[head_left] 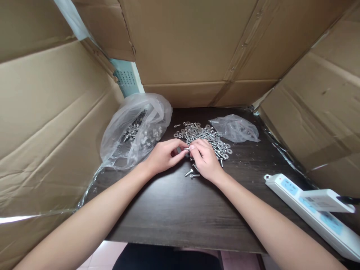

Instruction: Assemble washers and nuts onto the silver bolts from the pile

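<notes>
Soft, even light, sharp picture

Glare streaks the cardboard (17, 218) at near left; faint shadows under the hands; edges bend outward, wide-angle.

1. makeshift home packing or sorting nook: dark wood counter (174, 210) walled in by flattened cardboard sheets (50, 123).
2. loose screws and washers (202, 137), plastic bags (135, 127) of the same hardware.
3. white power strip (312, 210) on the counter edge; pinkish tiled floor (101, 257) below.

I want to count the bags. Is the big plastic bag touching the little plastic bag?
Apart. The head view shows the big plastic bag at left and the little plastic bag at right, with the pile of screws and washers and bare dark table between them.
</notes>
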`<state>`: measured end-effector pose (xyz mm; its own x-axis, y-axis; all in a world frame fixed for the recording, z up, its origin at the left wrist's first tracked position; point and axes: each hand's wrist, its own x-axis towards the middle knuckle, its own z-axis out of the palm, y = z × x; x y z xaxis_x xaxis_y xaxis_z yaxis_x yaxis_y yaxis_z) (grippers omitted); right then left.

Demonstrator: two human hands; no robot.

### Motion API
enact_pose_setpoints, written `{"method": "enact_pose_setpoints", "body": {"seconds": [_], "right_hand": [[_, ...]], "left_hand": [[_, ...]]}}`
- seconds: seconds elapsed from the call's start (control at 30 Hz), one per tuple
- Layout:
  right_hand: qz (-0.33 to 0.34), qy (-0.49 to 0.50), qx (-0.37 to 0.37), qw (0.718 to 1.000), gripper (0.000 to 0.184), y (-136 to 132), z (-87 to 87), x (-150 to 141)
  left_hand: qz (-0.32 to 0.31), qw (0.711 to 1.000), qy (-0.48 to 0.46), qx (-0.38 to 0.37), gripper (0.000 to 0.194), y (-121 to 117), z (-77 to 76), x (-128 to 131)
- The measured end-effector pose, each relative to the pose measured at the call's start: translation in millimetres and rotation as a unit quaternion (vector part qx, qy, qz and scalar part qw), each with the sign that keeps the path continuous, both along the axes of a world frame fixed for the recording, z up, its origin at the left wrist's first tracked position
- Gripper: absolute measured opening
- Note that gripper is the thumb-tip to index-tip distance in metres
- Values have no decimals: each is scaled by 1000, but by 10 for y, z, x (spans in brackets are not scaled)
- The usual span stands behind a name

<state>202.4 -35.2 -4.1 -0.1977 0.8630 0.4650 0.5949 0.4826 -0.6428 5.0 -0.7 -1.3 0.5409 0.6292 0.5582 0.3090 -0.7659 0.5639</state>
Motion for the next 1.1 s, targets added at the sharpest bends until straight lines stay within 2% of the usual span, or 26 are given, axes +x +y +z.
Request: {"method": "enact_pose_setpoints", "body": {"seconds": [0.27,0.67,1.1], "right_hand": [[-4,9,4,1000,40,15,-21,2],[-17,21,13,1000,36,3,-11,0],[-16,39,0,999,38,2,-5,8]], "left_hand": [[-3,1000,5,-27,21,23,-12,-11],[3,1000,-10,-12,22,1,18,5],[12,1000,-28,-5,7,-6,31,20]]}}
